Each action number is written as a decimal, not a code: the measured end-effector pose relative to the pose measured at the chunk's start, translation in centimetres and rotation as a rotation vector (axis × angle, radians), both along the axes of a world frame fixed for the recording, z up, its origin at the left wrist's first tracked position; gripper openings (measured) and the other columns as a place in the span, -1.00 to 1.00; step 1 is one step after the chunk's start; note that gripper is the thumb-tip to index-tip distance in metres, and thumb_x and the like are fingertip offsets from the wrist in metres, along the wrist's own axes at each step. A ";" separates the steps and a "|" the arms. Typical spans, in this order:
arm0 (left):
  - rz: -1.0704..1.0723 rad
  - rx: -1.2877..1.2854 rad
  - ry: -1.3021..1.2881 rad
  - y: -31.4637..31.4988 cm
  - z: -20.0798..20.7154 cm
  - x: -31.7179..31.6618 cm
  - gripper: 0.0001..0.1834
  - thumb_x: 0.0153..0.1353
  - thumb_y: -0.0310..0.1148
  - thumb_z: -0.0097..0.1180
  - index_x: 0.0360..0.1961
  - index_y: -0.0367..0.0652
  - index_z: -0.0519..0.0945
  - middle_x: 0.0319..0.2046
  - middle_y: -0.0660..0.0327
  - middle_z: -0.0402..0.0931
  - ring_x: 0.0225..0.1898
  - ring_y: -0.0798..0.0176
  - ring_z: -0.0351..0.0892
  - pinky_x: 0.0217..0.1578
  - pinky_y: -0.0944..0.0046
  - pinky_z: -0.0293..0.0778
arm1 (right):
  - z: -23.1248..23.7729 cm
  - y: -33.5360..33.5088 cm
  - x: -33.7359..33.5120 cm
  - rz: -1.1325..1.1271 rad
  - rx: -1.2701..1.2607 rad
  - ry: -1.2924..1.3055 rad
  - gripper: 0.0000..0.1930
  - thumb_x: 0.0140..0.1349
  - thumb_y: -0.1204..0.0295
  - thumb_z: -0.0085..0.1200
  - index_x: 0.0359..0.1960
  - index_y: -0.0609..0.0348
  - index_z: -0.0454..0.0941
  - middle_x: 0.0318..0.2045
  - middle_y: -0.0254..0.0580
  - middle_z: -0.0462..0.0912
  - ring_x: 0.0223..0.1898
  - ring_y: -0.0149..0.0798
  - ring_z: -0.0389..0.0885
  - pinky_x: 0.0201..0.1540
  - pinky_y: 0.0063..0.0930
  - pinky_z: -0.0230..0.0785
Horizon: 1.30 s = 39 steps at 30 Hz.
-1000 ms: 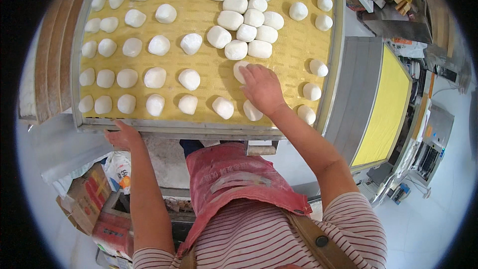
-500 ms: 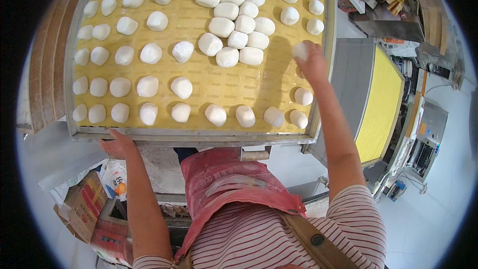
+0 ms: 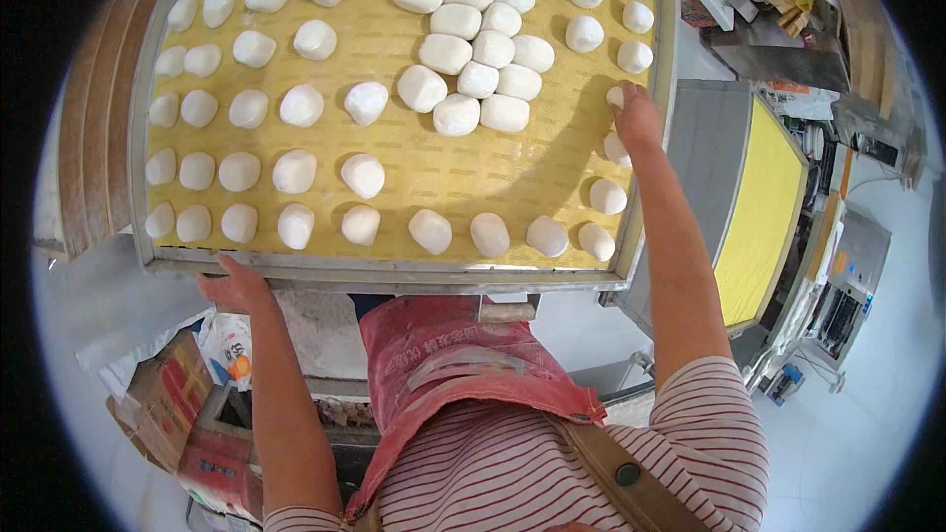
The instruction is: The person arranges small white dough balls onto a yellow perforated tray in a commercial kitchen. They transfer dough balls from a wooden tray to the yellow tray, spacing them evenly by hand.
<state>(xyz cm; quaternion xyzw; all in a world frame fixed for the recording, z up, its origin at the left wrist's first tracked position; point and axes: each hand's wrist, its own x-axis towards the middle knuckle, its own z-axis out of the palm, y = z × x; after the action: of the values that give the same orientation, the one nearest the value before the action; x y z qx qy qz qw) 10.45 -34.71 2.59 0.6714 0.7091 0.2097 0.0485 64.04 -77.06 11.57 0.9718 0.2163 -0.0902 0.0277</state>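
My right hand (image 3: 641,120) is at the right side of a large metal-framed tray, its fingers closed around a white dough ball (image 3: 616,97). That ball is low over or on the yellow liner, in line with the right-hand column; I cannot tell if it touches. Just below the hand is another dough ball (image 3: 617,149), partly covered by it. My left hand (image 3: 236,288) rests against the tray's front rim (image 3: 394,280), thumb and fingers apart. Several spaced dough balls (image 3: 295,171) stand in rows on the left and along the front.
Toward the back middle, several dough pieces (image 3: 445,54) are packed close together. Right of the tray stands a grey box-like unit with a yellow panel (image 3: 764,217). Wooden boards (image 3: 94,128) line the left. Cardboard boxes (image 3: 172,404) lie lower left, and a short handle (image 3: 507,312) juts from the tray's front.
My right hand has carried the dough ball rightward, toward the tray's right rim. My left hand stays at the front rim. The view has shifted slightly.
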 end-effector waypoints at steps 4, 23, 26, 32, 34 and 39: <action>0.007 -0.046 -0.032 -0.4 0.8 1.3 -0.19 0.27 0.01 0.05 0.29 -0.50 0.21 0.26 -0.25 0.21 0.31 -0.20 0.16 0.34 -0.07 0.08 | -0.9 -1.0 0.8 -0.001 -0.007 0.031 -0.47 0.11 0.37 0.26 0.15 0.08 0.41 0.09 0.04 0.50 0.05 0.11 0.53 0.08 -0.12 0.42; 0.012 -0.014 0.050 0.1 -0.4 0.4 -0.20 0.27 0.06 0.00 0.30 -0.40 0.21 0.28 -0.17 0.19 0.31 -0.16 0.16 0.32 -0.09 0.09 | 1.7 11.0 -17.4 0.428 0.162 0.154 -0.44 0.02 0.36 0.29 0.11 0.11 0.45 -0.05 -0.06 0.50 0.03 0.03 0.47 0.08 -0.10 0.37; -0.023 0.038 0.068 0.9 -2.1 -1.4 -0.19 0.27 0.08 0.01 0.31 -0.38 0.22 0.27 -0.18 0.19 0.31 -0.17 0.15 0.32 -0.09 0.10 | 1.2 9.9 -17.0 0.312 0.294 0.278 -0.47 0.03 0.35 0.30 0.08 0.13 0.46 -0.04 -0.01 0.51 0.02 0.05 0.49 0.07 -0.13 0.39; 0.023 -0.007 0.006 0.4 -0.7 0.1 -0.19 0.26 0.08 0.02 0.30 -0.37 0.22 0.26 -0.19 0.20 0.32 -0.17 0.14 0.32 -0.10 0.09 | 1.7 2.6 -17.7 0.117 0.479 0.242 -0.45 0.02 0.32 0.30 0.07 0.17 0.43 -0.07 0.08 0.50 -0.03 0.08 0.54 0.04 -0.10 0.41; 0.033 -0.001 0.020 0.2 -0.6 0.3 -0.19 0.26 0.08 0.01 0.30 -0.37 0.22 0.27 -0.19 0.19 0.31 -0.17 0.15 0.31 -0.10 0.10 | 2.1 2.4 -18.2 0.093 0.251 0.205 -0.46 0.06 0.30 0.28 0.09 0.16 0.40 -0.06 0.06 0.52 -0.07 0.10 0.57 -0.04 -0.09 0.46; 0.014 -0.014 0.008 0.0 -0.1 0.4 -0.19 0.26 0.08 0.00 0.31 -0.38 0.20 0.27 -0.20 0.19 0.32 -0.16 0.14 0.32 -0.11 0.09 | 2.7 2.9 -18.0 0.012 0.040 0.237 -0.50 0.11 0.24 0.26 0.06 0.14 0.41 -0.07 0.05 0.52 -0.17 0.12 0.61 -0.20 -0.08 0.51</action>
<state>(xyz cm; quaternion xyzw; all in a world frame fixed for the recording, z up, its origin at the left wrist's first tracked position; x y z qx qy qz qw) 10.90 -34.73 2.46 0.6668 0.7155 0.2025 0.0491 46.01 -74.21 14.22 0.9533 0.2254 -0.2001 -0.0169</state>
